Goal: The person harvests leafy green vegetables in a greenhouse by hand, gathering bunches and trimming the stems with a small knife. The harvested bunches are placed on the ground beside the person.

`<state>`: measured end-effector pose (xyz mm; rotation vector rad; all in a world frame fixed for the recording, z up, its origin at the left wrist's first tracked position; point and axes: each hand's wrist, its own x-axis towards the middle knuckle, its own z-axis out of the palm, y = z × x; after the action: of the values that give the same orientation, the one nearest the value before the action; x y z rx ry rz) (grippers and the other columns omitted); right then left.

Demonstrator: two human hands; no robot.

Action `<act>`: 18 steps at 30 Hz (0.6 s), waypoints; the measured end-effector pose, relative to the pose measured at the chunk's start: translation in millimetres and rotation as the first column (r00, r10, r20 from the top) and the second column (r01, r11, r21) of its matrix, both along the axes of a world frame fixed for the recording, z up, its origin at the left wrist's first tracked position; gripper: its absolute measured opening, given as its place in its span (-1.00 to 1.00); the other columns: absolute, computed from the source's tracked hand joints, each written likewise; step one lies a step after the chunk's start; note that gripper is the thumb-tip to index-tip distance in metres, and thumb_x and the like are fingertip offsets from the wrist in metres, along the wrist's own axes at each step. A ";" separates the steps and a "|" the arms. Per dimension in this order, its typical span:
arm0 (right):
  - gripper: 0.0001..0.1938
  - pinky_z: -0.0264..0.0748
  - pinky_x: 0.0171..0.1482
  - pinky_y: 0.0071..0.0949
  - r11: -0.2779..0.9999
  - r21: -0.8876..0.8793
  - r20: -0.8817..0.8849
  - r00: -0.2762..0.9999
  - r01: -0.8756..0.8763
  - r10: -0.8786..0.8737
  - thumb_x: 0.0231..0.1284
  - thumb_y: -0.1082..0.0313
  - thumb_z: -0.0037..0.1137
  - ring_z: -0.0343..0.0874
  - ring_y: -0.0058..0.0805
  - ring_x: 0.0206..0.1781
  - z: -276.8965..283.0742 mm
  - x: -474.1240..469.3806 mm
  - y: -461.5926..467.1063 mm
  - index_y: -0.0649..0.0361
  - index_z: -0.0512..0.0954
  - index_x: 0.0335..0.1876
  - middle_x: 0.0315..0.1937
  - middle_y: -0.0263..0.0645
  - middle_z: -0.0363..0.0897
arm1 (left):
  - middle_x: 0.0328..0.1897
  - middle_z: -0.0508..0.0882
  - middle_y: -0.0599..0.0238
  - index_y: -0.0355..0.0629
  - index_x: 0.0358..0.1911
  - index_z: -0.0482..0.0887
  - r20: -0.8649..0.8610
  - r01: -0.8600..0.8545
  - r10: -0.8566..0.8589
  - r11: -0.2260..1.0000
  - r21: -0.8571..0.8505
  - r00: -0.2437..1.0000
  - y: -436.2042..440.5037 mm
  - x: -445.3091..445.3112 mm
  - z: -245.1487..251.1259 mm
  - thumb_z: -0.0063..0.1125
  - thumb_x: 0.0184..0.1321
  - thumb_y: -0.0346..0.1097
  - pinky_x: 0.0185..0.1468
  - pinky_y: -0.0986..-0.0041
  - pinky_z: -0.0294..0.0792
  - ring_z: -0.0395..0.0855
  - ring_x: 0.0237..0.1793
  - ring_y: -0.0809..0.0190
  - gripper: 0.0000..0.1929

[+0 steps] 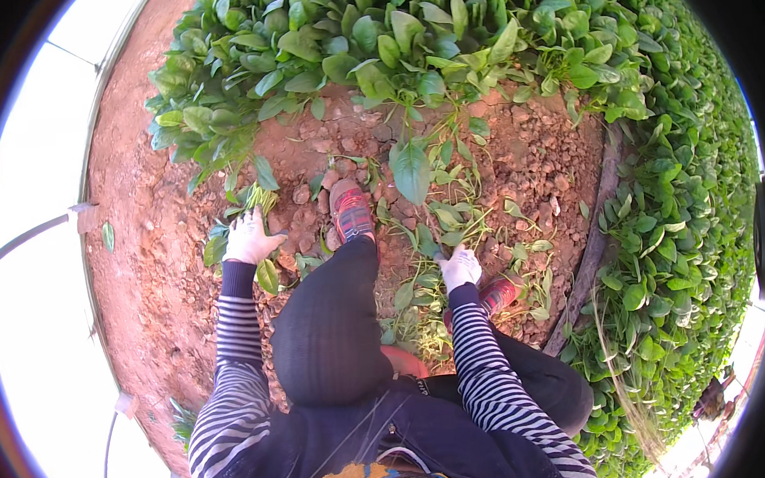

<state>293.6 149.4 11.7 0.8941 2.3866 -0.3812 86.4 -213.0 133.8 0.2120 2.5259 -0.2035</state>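
My left hand [251, 238], in a white glove with dark fingertips, is over the soil with its thumb spread wide. Its fingers reach the cut stems of a small bunch of leafy greens [260, 196], which look like spinach; more leaves lie beneath and beside the hand. My right hand [460, 268], gloved the same way, is low among loose leaves and stems [451, 217] in front of my right shoe [501, 293]. Its fingers point down and are partly hidden, so whether they grip anything is unclear. A large single leaf [411, 173] stands out ahead of this hand.
Dense rows of the leafy plants [375, 43] grow ahead, and more [667, 242] fill the right side. A dark hose or edging strip [589, 263] curves along the right bed. My left shoe [351, 208] stands on cloddy reddish soil [162, 259]. Pale sheeting [33, 188] borders the left.
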 end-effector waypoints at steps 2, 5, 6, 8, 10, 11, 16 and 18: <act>-0.38 0.50 0.00 -0.23 0.997 0.045 0.134 0.990 -0.060 0.054 0.03 -0.16 0.26 0.60 -0.22 0.00 1.9 -3.9 -9.9 0.11 0.44 0.10 -0.04 -0.13 0.52 | 0.32 0.42 -0.05 -0.30 0.34 0.24 -0.047 0.076 -0.072 0.993 0.093 0.996 34.3 3.2 15.7 0.13 0.03 0.30 0.36 0.18 0.16 0.37 0.31 -0.07 -0.06; -0.47 0.52 -0.03 -0.25 0.999 -0.015 0.128 0.990 -0.051 0.053 0.07 -0.11 0.23 0.62 -0.18 -0.05 -18.6 1.4 -18.9 0.12 0.48 0.02 -0.11 -0.08 0.57 | 0.12 0.58 -0.06 -0.32 0.24 0.39 -0.200 0.148 -0.095 0.952 0.268 0.975 90.7 3.0 35.1 0.19 0.05 0.18 0.22 0.21 0.33 0.54 0.11 -0.08 -0.20; -0.49 0.52 0.00 -0.27 0.995 -0.091 0.165 0.985 -0.030 0.045 0.07 -0.08 0.22 0.62 -0.21 -0.03 -10.2 -4.3 -21.6 0.14 0.48 0.01 -0.10 -0.07 0.59 | 0.05 0.62 -0.05 -0.33 0.20 0.42 -0.241 0.216 -0.138 0.916 0.337 0.961 107.6 1.7 39.0 0.21 0.06 0.14 0.16 0.22 0.37 0.57 0.06 -0.07 -0.25; -0.48 0.54 -0.02 -0.28 0.966 -0.244 0.146 0.988 0.091 -0.057 0.05 -0.06 0.23 0.63 -0.20 -0.02 12.2 -14.8 -29.5 0.20 0.52 -0.01 -0.13 -0.07 0.62 | -0.01 0.64 -0.08 -0.32 0.19 0.43 -0.167 0.294 -0.246 0.866 0.404 0.955 126.9 -4.1 41.3 0.21 0.06 0.14 0.12 0.22 0.39 0.59 0.02 -0.07 -0.25; -0.50 0.55 -0.11 -0.30 0.848 -0.463 0.138 0.966 0.257 -0.217 0.06 -0.05 0.24 0.64 -0.22 -0.12 6.8 -19.0 -41.0 0.23 0.54 -0.05 -0.21 -0.09 0.64 | -0.04 0.65 -0.10 -0.32 0.18 0.43 -0.031 0.256 -0.268 0.868 0.425 0.963 145.1 -13.0 47.7 0.21 0.06 0.15 0.12 0.23 0.39 0.60 0.00 -0.07 -0.25; -0.52 0.55 -0.17 -0.33 0.746 -0.577 0.133 0.939 0.333 -0.316 0.08 -0.03 0.23 0.65 -0.26 -0.21 -4.2 -16.2 -54.5 0.24 0.55 -0.07 -0.27 -0.12 0.65 | -0.05 0.65 -0.10 -0.32 0.18 0.43 -0.010 0.251 -0.274 0.867 0.430 0.962 147.8 -16.5 46.0 0.21 0.06 0.15 0.12 0.23 0.39 0.60 0.00 -0.07 -0.25; -0.62 0.43 -0.35 -0.47 0.248 -0.836 0.237 0.729 0.490 -0.642 0.28 0.01 0.09 0.48 -0.53 -0.44 -67.2 -13.4 -112.4 0.24 0.55 -0.11 -0.45 -0.35 0.56 | -0.12 0.67 -0.09 -0.31 0.18 0.42 0.029 0.271 -0.296 0.905 0.327 0.955 169.3 -48.7 64.8 0.21 0.06 0.13 0.11 0.24 0.39 0.62 -0.02 -0.05 -0.27; -0.48 0.47 -0.15 -0.34 0.286 -0.844 0.238 0.796 0.453 -0.556 0.25 -0.10 0.04 0.56 -0.25 -0.23 -52.2 -25.6 -101.3 0.33 0.53 -0.05 -0.30 -0.07 0.60 | -0.08 0.66 -0.08 -0.30 0.19 0.42 -0.049 0.350 -0.353 0.883 0.313 0.934 176.4 -72.9 73.9 0.22 0.06 0.11 0.14 0.23 0.37 0.61 0.00 -0.05 -0.28</act>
<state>268.1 48.1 -40.5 1.0563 1.4559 -1.7765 13.5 -36.6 207.7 0.8028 2.4800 0.0672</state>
